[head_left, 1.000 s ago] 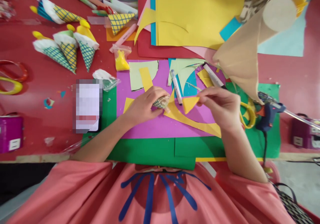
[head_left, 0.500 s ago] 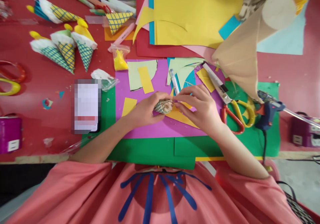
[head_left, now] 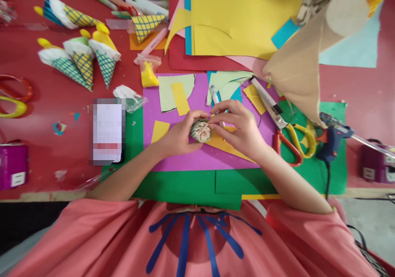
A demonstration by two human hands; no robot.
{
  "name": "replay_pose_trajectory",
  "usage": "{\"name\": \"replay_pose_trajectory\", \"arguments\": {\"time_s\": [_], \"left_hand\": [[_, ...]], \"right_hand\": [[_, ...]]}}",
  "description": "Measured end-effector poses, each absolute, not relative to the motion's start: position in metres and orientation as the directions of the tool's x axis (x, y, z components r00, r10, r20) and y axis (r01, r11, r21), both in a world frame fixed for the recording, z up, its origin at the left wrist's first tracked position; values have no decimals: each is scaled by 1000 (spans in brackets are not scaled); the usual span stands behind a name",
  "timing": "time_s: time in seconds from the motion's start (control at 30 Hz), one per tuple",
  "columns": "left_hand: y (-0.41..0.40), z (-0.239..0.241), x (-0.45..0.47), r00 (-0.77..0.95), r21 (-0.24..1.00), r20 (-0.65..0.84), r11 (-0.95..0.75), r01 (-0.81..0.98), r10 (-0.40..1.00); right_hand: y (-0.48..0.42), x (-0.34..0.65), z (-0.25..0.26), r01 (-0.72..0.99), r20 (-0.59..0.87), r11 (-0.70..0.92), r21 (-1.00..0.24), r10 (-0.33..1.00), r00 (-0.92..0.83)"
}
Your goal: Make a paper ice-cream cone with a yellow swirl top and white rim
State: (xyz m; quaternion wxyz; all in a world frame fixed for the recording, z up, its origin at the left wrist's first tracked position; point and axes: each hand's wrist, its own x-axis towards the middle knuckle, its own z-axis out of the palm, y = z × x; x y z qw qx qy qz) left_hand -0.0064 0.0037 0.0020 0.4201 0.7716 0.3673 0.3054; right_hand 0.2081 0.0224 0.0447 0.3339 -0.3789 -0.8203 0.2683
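Left hand: is gripping a small green-latticed paper cone stuffed with crumpled beige paper
Right hand: is curving half-open at its mouth; cannot tell if pinching anything
Cone: is hovering over flat purple paper

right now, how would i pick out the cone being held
Find the purple sheet at the middle of the red table. Over it, the left hand holds a checked cone. Unlike the white-rimmed cones at upper left, its mouth shows a crumpled beige filling.
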Motion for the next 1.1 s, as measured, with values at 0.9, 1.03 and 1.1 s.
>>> {"name": "replay_pose_trajectory", "arguments": {"time_s": [0.9, 1.03, 1.1], "left_hand": [[9, 10, -3, 413, 990, -14, -46, 135, 911], [9, 10, -3, 407, 989, -27, -36, 144, 913], [10, 9, -4, 427, 991, -31, -27, 130, 904]], "right_hand": [[-66, 403, 65, 796, 164, -446, -408, 822, 545], [-76, 462, 33, 781, -20, -562, -273, 815, 579], [-70, 476, 18, 748, -47, -585, -313, 796, 604]]}}
